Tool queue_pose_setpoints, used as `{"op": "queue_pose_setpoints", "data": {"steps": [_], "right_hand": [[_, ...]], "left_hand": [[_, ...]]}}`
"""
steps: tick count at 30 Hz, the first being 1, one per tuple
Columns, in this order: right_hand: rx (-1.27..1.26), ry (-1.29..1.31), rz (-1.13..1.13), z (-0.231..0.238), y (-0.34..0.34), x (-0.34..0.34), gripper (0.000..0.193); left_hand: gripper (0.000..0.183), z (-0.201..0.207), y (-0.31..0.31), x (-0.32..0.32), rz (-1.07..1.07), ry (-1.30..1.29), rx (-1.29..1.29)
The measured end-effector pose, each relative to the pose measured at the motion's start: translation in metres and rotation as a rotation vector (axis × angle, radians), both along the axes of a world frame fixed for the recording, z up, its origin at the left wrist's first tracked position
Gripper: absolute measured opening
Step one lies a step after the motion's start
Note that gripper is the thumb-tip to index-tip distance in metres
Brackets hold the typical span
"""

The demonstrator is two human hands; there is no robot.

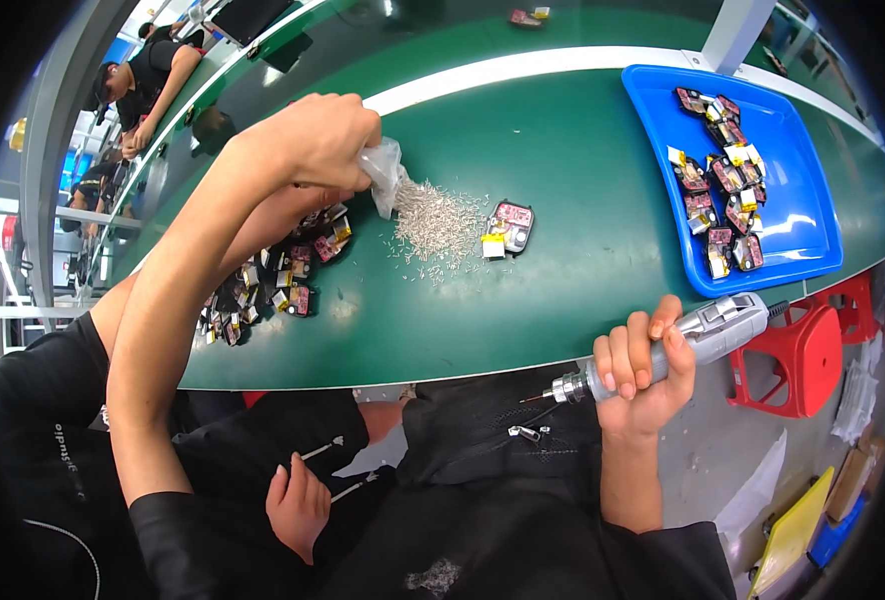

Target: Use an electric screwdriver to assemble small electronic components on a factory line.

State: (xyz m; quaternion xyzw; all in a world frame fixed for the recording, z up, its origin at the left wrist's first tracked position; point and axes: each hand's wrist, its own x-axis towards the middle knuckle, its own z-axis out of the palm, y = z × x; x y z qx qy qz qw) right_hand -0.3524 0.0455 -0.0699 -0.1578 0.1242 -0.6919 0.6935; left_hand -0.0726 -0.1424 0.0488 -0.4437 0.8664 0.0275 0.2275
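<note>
Centrally, bag point(386, 178): crumpled clear plastic at the far left of the screws; its long axis slopes from the left hand toward the near right.
Screws point(435, 225): loose silvery heap on the green table point(383, 335), with strays scattered toward the near side; threads too small to make out.
Left hand point(318, 140): fingers curled, pinching the bag, the exact fingertip contact partly hidden. This hand is the nearer one to the screws, which lie to its right and nearer the body.
Unit point(511, 225): one piece with a red board, just right of the screws, its long axis roughly near to far. From the left fingers it lies right, past the heap; from the right hand, left and farther.
Right hand point(651, 362): fingers wrapped around the screwdriver point(718, 328), whose bit points left and slightly near, well apart from the unit.
Pile point(288, 280): similar units, left of the screws, partly behind the left arm.
Tray point(798, 210): blue, far right, bearing more units.
Neighbour's hand point(300, 508): near left, below the table edge, holding nothing visible.
Stool point(813, 360): red, right, beyond the screwdriver.
</note>
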Motion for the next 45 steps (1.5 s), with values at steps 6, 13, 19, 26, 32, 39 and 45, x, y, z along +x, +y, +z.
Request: {"op": "queue_pose_setpoints", "data": {"steps": [6,13,19,26,32,39,45], "right_hand": [[0.019,0.006,-0.007,0.000,0.002,0.000,0.011],[0.052,0.022,-0.024,0.005,0.000,0.003,0.011],[0.074,0.019,-0.026,0.010,-0.001,0.002,0.012],[0.157,0.040,-0.046,0.013,0.001,0.005,0.013],[0.169,0.037,-0.082,0.015,0.002,0.005,0.013],[0.174,0.022,-0.084,0.012,0.004,0.000,0.012],[0.124,-0.062,0.016,0.011,-0.002,0.000,0.011]], "left_hand": [[0.021,-0.007,-0.003,0.014,0.011,0.085,0.119],[0.057,-0.009,0.003,0.044,0.076,0.328,0.232],[0.049,-0.003,-0.012,0.063,0.141,0.595,0.492],[0.034,-0.003,0.000,0.089,0.510,1.201,0.810],[0.059,0.015,0.027,0.095,0.651,1.701,0.750],[0.065,0.046,0.008,0.117,0.676,1.500,0.845],[0.076,0.040,0.070,0.115,0.705,1.695,0.591]]}}
